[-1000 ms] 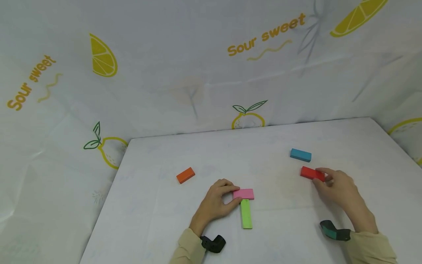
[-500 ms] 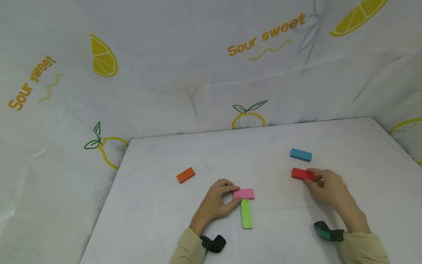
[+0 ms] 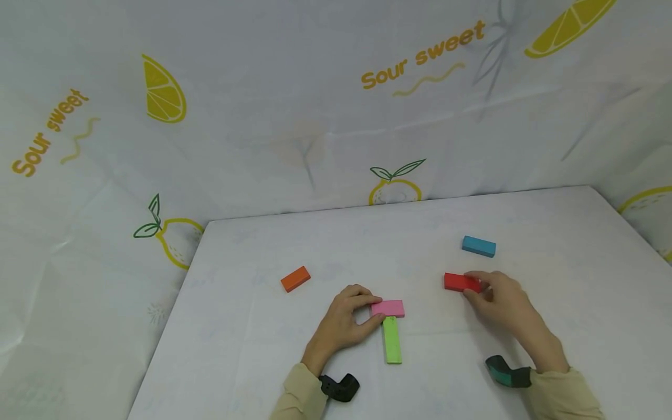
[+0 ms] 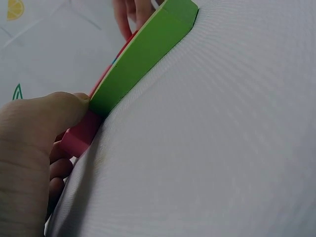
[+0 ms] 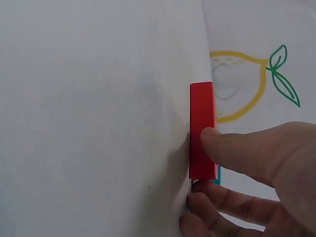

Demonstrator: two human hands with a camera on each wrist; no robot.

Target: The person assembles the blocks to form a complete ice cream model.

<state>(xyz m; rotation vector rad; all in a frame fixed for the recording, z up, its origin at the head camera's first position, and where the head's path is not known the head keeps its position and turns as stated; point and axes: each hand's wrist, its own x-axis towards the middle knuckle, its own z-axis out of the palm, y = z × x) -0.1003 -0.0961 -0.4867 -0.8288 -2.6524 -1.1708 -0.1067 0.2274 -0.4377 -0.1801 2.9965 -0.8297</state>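
Block (image 3: 454,282), red, in right hand's (image 3: 497,298) pinch

Head view, I count one orange block (image 3: 296,279), one pink block (image 3: 391,308), one green block (image 3: 392,341), one red block (image 3: 454,281) and one blue block (image 3: 479,246): five, one per colour. Left hand (image 3: 343,319) plus right hand (image 3: 504,300): two. Left sleeve (image 3: 300,394), right sleeve (image 3: 564,396): two. Left wrist device (image 3: 341,388), right wrist device (image 3: 506,372): two. Worktop (image 3: 236,326): one. Backdrop (image 3: 262,87) prints, I tally: left lemon wedge (image 3: 165,90), right lemon wedge (image 3: 569,28), two; left lettering (image 3: 49,133), right lettering (image 3: 423,56), two; whole lemons (image 3: 395,191), three, one running off my right edge.
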